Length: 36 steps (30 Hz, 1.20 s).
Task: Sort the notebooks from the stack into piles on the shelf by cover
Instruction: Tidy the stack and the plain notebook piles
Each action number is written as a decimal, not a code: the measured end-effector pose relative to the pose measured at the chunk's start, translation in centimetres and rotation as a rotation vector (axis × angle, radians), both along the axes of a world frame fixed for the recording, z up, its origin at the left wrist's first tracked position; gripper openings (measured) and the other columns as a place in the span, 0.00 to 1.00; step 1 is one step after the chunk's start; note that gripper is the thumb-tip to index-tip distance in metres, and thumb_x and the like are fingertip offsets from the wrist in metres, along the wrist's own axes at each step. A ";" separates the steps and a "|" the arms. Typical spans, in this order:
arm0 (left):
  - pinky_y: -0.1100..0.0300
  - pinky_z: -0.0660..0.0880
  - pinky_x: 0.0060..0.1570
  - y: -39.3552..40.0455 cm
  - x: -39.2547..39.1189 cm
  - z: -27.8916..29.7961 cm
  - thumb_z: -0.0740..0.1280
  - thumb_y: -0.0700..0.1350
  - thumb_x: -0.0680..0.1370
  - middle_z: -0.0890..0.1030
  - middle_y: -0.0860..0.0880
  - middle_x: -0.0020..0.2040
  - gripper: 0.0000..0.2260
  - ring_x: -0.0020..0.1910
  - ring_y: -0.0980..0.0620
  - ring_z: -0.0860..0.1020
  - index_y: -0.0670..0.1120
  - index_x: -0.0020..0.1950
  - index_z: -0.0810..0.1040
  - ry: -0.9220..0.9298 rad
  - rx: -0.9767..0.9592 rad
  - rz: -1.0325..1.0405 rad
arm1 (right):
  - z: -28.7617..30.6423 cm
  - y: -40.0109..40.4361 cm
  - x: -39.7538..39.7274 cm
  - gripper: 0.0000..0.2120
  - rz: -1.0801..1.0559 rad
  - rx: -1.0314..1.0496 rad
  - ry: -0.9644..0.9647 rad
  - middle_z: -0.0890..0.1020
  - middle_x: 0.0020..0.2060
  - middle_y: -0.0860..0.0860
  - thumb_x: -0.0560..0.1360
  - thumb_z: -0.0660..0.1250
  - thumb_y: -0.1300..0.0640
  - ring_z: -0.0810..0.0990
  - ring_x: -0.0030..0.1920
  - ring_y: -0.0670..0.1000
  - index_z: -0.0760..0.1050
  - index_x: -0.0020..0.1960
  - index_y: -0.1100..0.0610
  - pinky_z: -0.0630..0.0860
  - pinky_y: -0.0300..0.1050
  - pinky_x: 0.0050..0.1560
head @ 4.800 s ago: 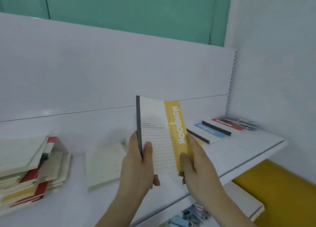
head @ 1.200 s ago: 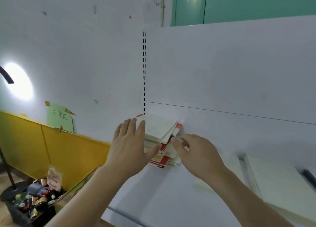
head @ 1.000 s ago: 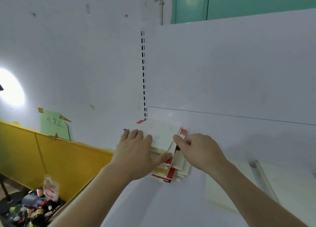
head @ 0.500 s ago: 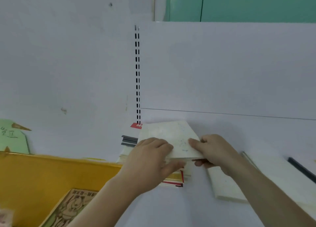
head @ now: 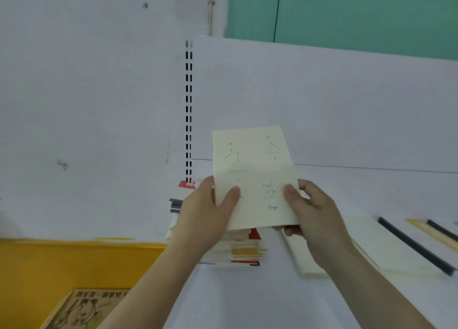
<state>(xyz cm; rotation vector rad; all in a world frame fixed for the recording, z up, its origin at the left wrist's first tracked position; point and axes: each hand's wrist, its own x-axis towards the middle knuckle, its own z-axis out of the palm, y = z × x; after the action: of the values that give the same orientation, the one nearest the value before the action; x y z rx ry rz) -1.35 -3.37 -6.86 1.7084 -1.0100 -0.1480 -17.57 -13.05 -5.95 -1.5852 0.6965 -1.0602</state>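
Two bare forearms rise from the bottom edge of the view, slim and smooth, narrowing to the wrists. No sleeve or cuff covers them as far as they show. The left hand and the right hand wear no glove, ring, watch or band. The fingers are slender, their nails short, plain and unpainted.

Only white letters "NO" legible on the red cover corner poking out behind the stack; small blue word on the cream notebook and bold print on the cardboard box too blurred to read.
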 end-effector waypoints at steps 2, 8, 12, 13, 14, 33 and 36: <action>0.64 0.76 0.39 0.0 0.2 0.8 0.63 0.52 0.82 0.81 0.57 0.50 0.11 0.47 0.57 0.80 0.52 0.63 0.74 0.282 -0.137 -0.051 | 0.2 0.1 0.6 0.07 0.040 -0.023 0.016 0.86 0.40 0.53 0.81 0.63 0.52 0.84 0.34 0.56 0.76 0.56 0.52 0.76 0.44 0.29; 0.55 0.79 0.41 0.9 1.5 1.0 0.60 0.48 0.84 0.83 0.55 0.46 0.07 0.43 0.55 0.82 0.59 0.61 0.70 0.181 -0.261 0.055 | -0.8 -1.9 2.1 0.09 -0.235 -0.371 0.235 0.83 0.36 0.44 0.81 0.59 0.44 0.81 0.37 0.42 0.76 0.50 0.46 0.74 0.39 0.37; 0.58 0.75 0.38 2.0 2.8 0.2 0.60 0.48 0.84 0.83 0.54 0.49 0.09 0.46 0.55 0.81 0.59 0.63 0.71 0.248 -0.282 0.135 | -1.6 -4.3 3.2 0.28 -0.240 -0.377 0.846 0.82 0.33 0.46 0.77 0.54 0.32 0.80 0.34 0.46 0.77 0.43 0.55 0.74 0.41 0.37; 0.58 0.74 0.38 2.2 3.1 0.0 0.60 0.48 0.84 0.82 0.54 0.50 0.09 0.47 0.54 0.80 0.58 0.63 0.71 0.265 -0.282 0.151 | -1.8 -4.6 3.7 0.31 -0.181 -0.314 0.909 0.83 0.31 0.48 0.75 0.54 0.30 0.82 0.32 0.48 0.78 0.40 0.57 0.77 0.42 0.37; 0.58 0.74 0.38 2.4 3.4 -0.1 0.60 0.47 0.84 0.82 0.54 0.50 0.09 0.47 0.54 0.80 0.58 0.63 0.71 0.278 -0.283 0.167 | -1.8 -4.6 4.1 0.31 -0.099 -0.214 0.919 0.84 0.29 0.50 0.75 0.56 0.31 0.82 0.29 0.48 0.78 0.41 0.59 0.78 0.41 0.35; 0.57 0.72 0.38 1.1 2.3 -0.1 0.58 0.47 0.84 0.80 0.56 0.51 0.07 0.48 0.54 0.78 0.56 0.62 0.70 0.308 -0.294 0.179 | 1.5 -3.0 -2.4 0.06 -0.224 0.010 -0.049 0.84 0.36 0.54 0.82 0.61 0.55 0.81 0.27 0.54 0.77 0.55 0.53 0.76 0.49 0.30; 0.55 0.76 0.43 0.2 0.1 -0.3 0.57 0.49 0.85 0.80 0.57 0.48 0.07 0.48 0.55 0.79 0.57 0.60 0.71 0.340 -0.305 0.096 | 0.2 -1.3 -1.8 0.06 -0.220 -0.036 -0.009 0.85 0.35 0.52 0.83 0.59 0.55 0.81 0.28 0.54 0.75 0.54 0.51 0.74 0.46 0.27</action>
<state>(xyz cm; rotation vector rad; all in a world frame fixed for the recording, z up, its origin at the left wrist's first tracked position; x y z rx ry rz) -1.25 -3.21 -7.12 1.3917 -0.6596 -0.2032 -19.35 -14.31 -5.71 -1.5589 0.8649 -1.2459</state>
